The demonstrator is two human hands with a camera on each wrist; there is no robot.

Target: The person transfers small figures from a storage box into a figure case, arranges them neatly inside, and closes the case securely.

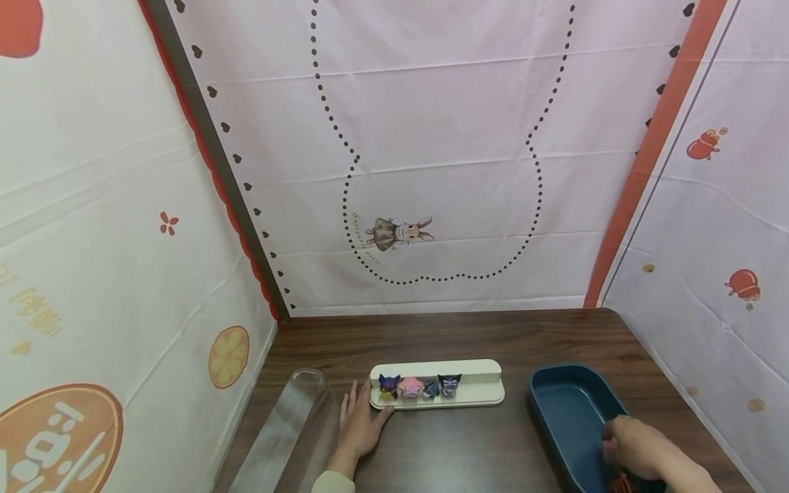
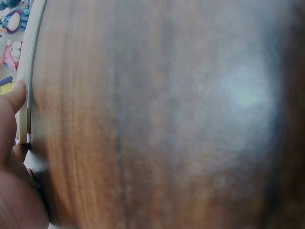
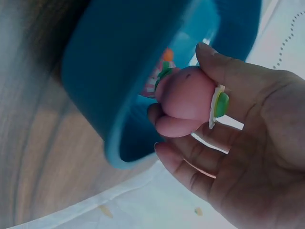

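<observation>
My left hand (image 1: 360,424) grips the left end of a long cream display stand (image 1: 477,396), with the thumb at its front edge and the fingers along its end. Several small figurines (image 1: 411,388) sit in a row toward the stand's left side, dark blue, pink and grey-blue. At the far right, my right hand (image 1: 637,448) is over a deep blue tray (image 1: 570,404). Between that hand's thumb and fingers, in the right wrist view, is a round pink figurine (image 3: 186,98) with green and white trim. The head view hides it behind the fingers.
A long clear plastic cover (image 1: 280,428) lies on the brown wooden table (image 1: 444,335) left of my left hand. Something reddish-brown (image 1: 622,483) is in the tray's near end, partly hidden. Printed cloth walls (image 1: 456,205) bound the table at the back and both sides.
</observation>
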